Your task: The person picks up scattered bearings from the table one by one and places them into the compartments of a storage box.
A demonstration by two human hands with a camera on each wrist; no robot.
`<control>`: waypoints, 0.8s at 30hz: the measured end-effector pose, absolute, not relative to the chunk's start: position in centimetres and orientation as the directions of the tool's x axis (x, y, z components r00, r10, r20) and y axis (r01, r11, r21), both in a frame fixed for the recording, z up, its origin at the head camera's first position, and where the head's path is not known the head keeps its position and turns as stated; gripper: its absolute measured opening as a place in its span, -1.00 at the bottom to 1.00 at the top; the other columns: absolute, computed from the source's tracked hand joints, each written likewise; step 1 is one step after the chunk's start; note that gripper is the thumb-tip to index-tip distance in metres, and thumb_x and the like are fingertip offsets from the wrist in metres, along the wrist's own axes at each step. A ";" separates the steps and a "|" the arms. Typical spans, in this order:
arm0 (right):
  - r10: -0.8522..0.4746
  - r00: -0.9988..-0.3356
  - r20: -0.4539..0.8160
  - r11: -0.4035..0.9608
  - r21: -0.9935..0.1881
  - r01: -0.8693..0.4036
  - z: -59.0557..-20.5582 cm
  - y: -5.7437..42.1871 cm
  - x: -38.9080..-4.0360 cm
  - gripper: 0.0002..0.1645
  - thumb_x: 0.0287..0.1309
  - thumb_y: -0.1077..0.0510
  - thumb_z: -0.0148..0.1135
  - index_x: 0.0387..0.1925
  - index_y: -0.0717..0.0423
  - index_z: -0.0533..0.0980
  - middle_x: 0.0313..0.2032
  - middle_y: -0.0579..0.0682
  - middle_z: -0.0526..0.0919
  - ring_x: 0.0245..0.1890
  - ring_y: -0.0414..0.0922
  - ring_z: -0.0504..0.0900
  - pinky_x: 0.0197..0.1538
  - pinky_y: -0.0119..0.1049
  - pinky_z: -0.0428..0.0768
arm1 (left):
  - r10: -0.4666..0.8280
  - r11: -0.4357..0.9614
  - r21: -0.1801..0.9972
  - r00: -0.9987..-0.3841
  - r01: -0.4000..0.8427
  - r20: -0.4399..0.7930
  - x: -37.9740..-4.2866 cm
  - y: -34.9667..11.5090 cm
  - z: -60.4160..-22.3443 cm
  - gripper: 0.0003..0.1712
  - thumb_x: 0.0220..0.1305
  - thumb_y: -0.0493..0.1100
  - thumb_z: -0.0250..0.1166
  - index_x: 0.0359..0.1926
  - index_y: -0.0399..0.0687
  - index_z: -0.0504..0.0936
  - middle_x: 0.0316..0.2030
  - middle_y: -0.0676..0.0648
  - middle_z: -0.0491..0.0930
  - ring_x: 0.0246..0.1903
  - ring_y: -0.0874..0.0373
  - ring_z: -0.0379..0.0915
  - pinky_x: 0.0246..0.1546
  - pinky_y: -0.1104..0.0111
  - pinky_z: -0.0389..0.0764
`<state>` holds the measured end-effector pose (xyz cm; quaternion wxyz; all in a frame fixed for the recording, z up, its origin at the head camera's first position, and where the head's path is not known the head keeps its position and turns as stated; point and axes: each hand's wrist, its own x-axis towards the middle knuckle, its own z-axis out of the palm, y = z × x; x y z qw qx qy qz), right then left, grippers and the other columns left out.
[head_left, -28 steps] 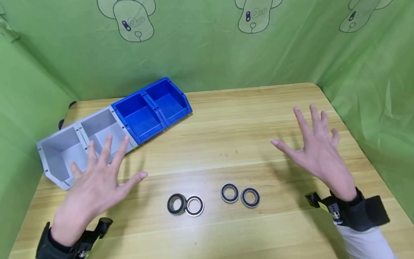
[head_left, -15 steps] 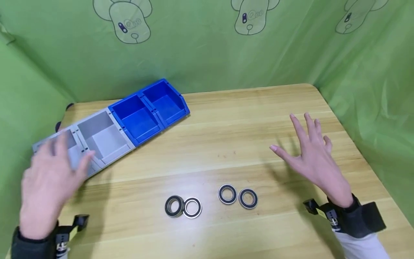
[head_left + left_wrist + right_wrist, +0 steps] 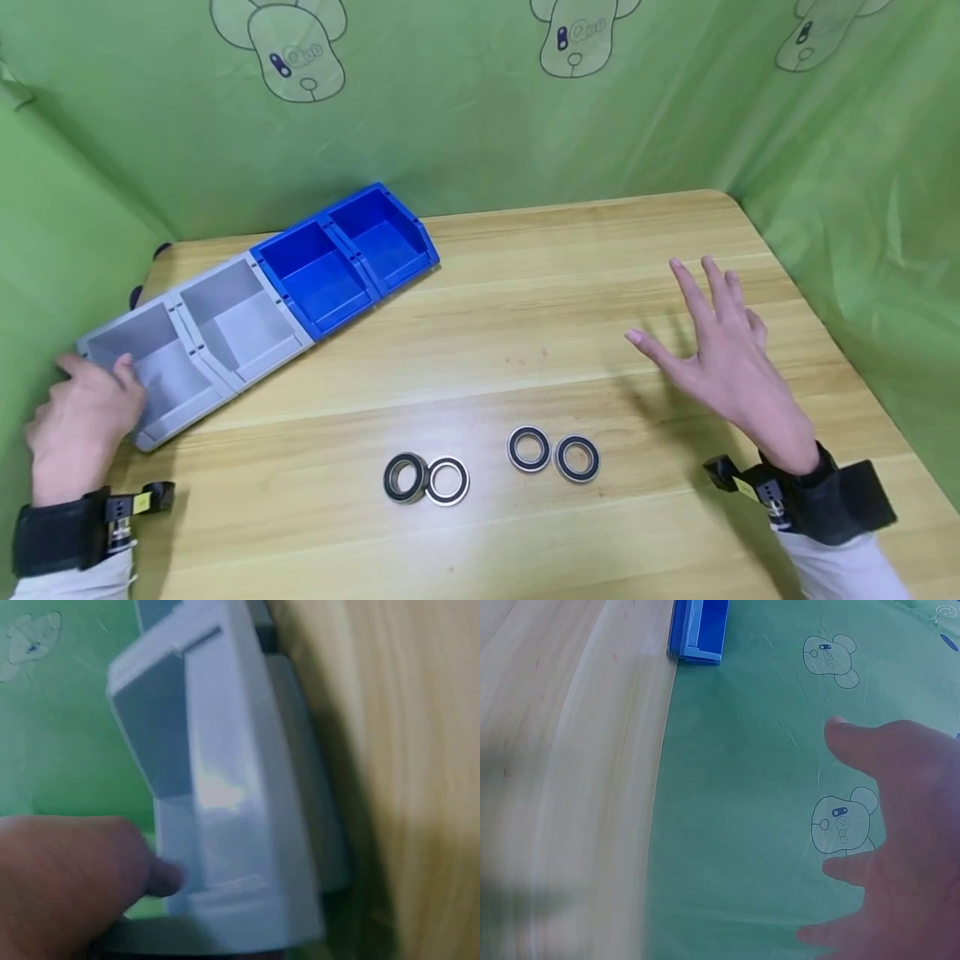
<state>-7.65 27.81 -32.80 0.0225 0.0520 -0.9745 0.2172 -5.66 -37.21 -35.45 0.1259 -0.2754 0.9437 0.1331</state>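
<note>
Over at nine o'clock on the table point(image 3: 525, 317) I can see the left hand point(image 3: 86, 408), its thumb over the end wall of the outermost grey bin point(image 3: 183, 414). The fingers are mostly hidden, so I can't tell whether they hold it. For a sure grasp, I'd set thumb and fingers squarely either side of that wall and go gently, as the blue bins point(image 3: 322, 279) at ten o'clock look joined on. The right hand point(image 3: 731, 367) hovers, spread wide, at three o'clock, well apart from the four rings point(image 3: 577, 477) around six.

Broad black wristbands point(image 3: 60, 535) bear small black, yellow-marked cameras point(image 3: 161, 497) beside whitish sleeves point(image 3: 843, 568).
</note>
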 end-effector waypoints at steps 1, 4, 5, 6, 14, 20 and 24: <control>-0.092 -0.994 0.065 0.900 -0.422 -0.111 -32.8 27.8 -7.7 0.22 0.25 -0.36 0.27 0.65 -0.14 -0.20 0.62 0.24 -0.36 0.56 0.45 -0.39 0.36 0.64 -0.24 | -0.488 0.808 0.192 -0.815 -0.557 -0.312 -5.7 -37.4 -35.7 -0.05 0.55 0.14 -0.43 0.38 -0.76 -0.43 0.06 -0.92 0.11 0.00 -0.80 0.20 -0.07 -0.47 0.38; -0.093 -0.994 0.064 0.898 -0.426 -0.112 -32.7 27.7 -7.7 0.20 0.27 -0.36 0.25 0.65 -0.14 -0.20 0.62 0.24 -0.36 0.56 0.44 -0.40 0.36 0.64 -0.23 | -0.486 0.800 0.223 -0.820 -0.556 -0.302 -5.8 -37.7 -36.1 -0.16 0.55 0.01 -0.45 0.37 -0.76 -0.39 -0.01 -0.91 0.16 -0.07 -0.77 0.24 -0.18 -0.40 0.43; -0.094 -0.994 0.063 0.898 -0.426 -0.112 -32.7 27.7 -7.8 0.20 0.27 -0.36 0.24 0.65 -0.14 -0.20 0.62 0.24 -0.36 0.56 0.43 -0.40 0.35 0.65 -0.23 | -0.480 0.803 0.226 -0.823 -0.552 -0.304 -5.8 -37.7 -36.2 -0.18 0.54 -0.02 -0.45 0.37 -0.76 -0.39 -0.03 -0.91 0.18 -0.10 -0.76 0.26 -0.22 -0.37 0.44; -0.099 -0.993 0.062 0.896 -0.429 -0.116 -32.7 27.5 -8.1 0.19 0.28 -0.36 0.23 0.65 -0.14 -0.20 0.62 0.24 -0.36 0.56 0.43 -0.41 0.35 0.65 -0.23 | -0.478 0.803 0.223 -0.821 -0.553 -0.313 -5.8 -37.9 -36.2 -0.20 0.54 -0.04 -0.45 0.37 -0.75 -0.40 -0.04 -0.90 0.18 -0.11 -0.75 0.26 -0.23 -0.36 0.45; -0.161 -0.987 0.023 0.874 -0.461 -0.154 -32.5 25.3 -10.3 0.12 0.35 -0.36 0.16 0.65 -0.21 -0.23 0.62 0.21 -0.34 0.58 0.35 -0.42 0.36 0.64 -0.29 | -0.424 0.838 0.245 -0.864 -0.488 -0.270 -5.8 -37.4 -36.4 -0.32 0.55 -0.11 -0.41 0.26 -0.78 -0.14 -0.26 -0.78 0.31 -0.30 -0.67 0.42 -0.47 -0.19 0.50; -0.233 -0.972 0.027 0.849 -0.482 -0.217 -32.1 22.9 -11.3 0.08 0.36 -0.34 0.16 0.65 -0.28 -0.20 0.63 0.21 -0.27 0.59 0.36 -0.31 0.37 0.63 -0.24 | -0.327 0.877 0.298 -0.923 -0.376 -0.204 -6.2 -34.4 -36.9 -0.38 0.56 -0.12 -0.40 0.21 -0.75 -0.06 -0.48 -0.60 0.37 -0.55 -0.44 0.46 -0.70 -0.02 0.47; -0.291 -0.956 0.030 0.840 -0.470 -0.270 -32.1 21.0 -12.5 0.05 0.38 -0.33 0.16 0.64 -0.30 -0.18 0.63 0.21 -0.19 0.60 0.32 -0.22 0.36 0.64 -0.12 | -0.290 0.888 0.314 -0.939 -0.336 -0.185 -6.2 -32.5 -37.0 -0.39 0.57 -0.11 -0.40 0.26 -0.70 -0.07 -0.58 -0.45 0.39 -0.67 -0.22 0.43 -0.78 0.12 0.40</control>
